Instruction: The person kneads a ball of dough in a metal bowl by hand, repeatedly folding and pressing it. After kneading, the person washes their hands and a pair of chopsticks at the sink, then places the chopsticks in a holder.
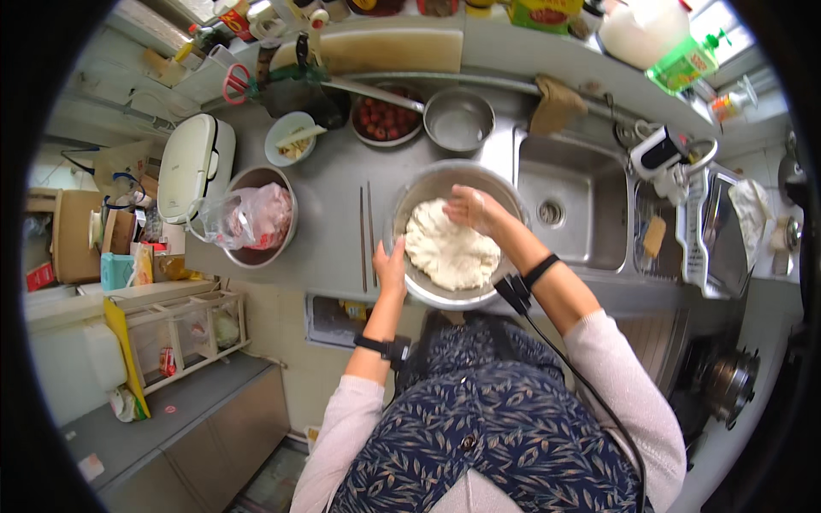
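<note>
A large lump of pale dough (446, 248) lies in a wide metal bowl (511, 198) on the steel counter in front of me. It is spread across much of the bowl's bottom, its top uneven and dimpled. At the bowl's near left side, my left hand (391, 270) grips the rim, thumb toward the inside and fingers outside. My right hand (475, 210) is over the dough's far right part, fingers stretched out and holding nothing. Whether its fingertips touch the dough I cannot tell. Two long chopsticks (366, 235) lie on the counter left of the bowl.
Left stand a metal bowl with bagged minced meat (263, 218), a white appliance (190, 167) and a pale blue bowl (278, 137). Behind are a bowl of red fruit (386, 118) and an empty metal bowl (459, 120). A sink (573, 192) adjoins on the right.
</note>
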Action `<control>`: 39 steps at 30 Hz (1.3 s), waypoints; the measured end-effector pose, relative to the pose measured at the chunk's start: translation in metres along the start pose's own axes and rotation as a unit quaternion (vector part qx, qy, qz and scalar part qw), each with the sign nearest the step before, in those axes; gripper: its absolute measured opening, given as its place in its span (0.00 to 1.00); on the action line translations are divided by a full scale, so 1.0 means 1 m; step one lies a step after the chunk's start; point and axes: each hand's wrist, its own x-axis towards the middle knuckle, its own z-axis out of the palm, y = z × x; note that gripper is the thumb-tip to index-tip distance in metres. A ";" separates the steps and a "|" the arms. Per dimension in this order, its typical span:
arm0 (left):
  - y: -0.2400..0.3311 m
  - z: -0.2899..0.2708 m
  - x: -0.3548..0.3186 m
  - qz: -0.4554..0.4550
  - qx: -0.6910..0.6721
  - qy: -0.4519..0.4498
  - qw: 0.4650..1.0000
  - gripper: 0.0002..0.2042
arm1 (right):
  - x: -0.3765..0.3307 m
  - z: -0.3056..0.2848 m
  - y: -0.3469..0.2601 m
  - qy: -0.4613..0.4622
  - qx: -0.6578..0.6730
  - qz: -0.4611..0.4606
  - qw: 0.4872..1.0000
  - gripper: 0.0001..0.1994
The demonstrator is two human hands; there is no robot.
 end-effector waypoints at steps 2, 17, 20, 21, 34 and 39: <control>0.003 -0.001 0.001 0.004 -0.012 -0.031 0.999 0.23 | 0.004 0.000 -0.030 -0.078 -0.202 -0.154 0.964 0.16; 0.037 -0.002 -0.001 0.000 0.054 -0.056 0.997 0.29 | 0.192 0.001 -0.124 0.023 -0.897 -0.117 0.426 0.23; 0.036 -0.002 0.001 0.031 0.047 -0.067 0.996 0.19 | 0.179 0.008 -0.129 0.041 -0.819 -0.192 0.539 0.25; 0.035 -0.002 0.002 0.042 0.043 -0.066 0.996 0.19 | 0.172 0.010 -0.132 0.009 -0.831 -0.215 0.512 0.25; 0.036 -0.005 0.002 0.095 0.012 -0.059 0.994 0.14 | -0.011 0.043 0.002 -0.185 -0.706 -0.514 0.450 0.21; 0.020 -0.006 0.006 0.064 0.026 -0.043 0.997 0.15 | -0.003 0.046 0.040 -0.151 -0.790 -0.458 0.380 0.36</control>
